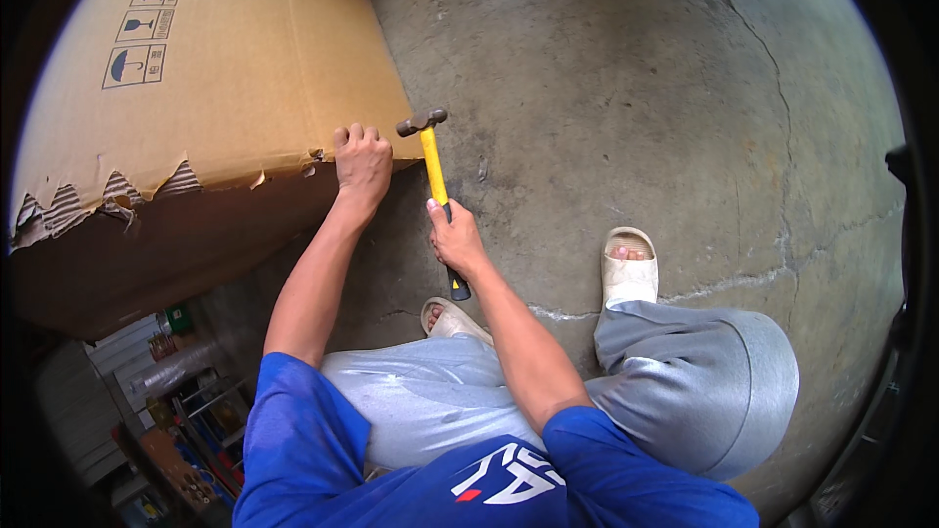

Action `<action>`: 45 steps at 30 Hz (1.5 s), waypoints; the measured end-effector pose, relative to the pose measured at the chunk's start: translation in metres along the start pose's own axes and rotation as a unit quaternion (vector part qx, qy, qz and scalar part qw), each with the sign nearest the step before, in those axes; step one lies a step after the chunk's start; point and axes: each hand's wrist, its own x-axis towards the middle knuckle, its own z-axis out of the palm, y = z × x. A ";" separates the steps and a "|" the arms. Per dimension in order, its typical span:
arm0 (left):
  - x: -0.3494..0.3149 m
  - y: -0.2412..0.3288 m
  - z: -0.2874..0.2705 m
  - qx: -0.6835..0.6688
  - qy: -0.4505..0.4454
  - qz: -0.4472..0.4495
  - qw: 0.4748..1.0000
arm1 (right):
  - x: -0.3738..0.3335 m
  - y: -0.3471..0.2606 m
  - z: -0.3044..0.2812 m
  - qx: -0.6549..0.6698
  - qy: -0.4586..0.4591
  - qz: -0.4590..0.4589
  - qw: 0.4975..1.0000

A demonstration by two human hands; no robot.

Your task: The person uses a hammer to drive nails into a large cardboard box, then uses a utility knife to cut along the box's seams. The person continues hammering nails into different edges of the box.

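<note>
A large brown cardboard box (249, 68) fills the upper left, its near edge torn and showing corrugation in places. My left hand (362, 171) is closed at that edge, close to the box's right corner, with fingers curled over the cardboard. In my right hand (456, 238) is a ball-peen hammer (436, 166) with a dark metal head and a yellow and black handle. I grip it around the black lower part. The hammer's head points away from me, just right of my left hand and beside the box corner.
Concrete floor (606, 108) with long cracks stretches across the right side. My sandalled feet (631, 269) rest on it below the hammer. At the lower left, beyond my left arm, are shelves or racks (201, 420) with assorted items, including a plastic-wrapped roll (176, 372).
</note>
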 end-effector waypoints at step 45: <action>-0.032 -0.021 -0.005 0.005 0.083 0.031 0.996 | 0.008 -0.014 -0.001 0.139 0.069 -0.043 0.987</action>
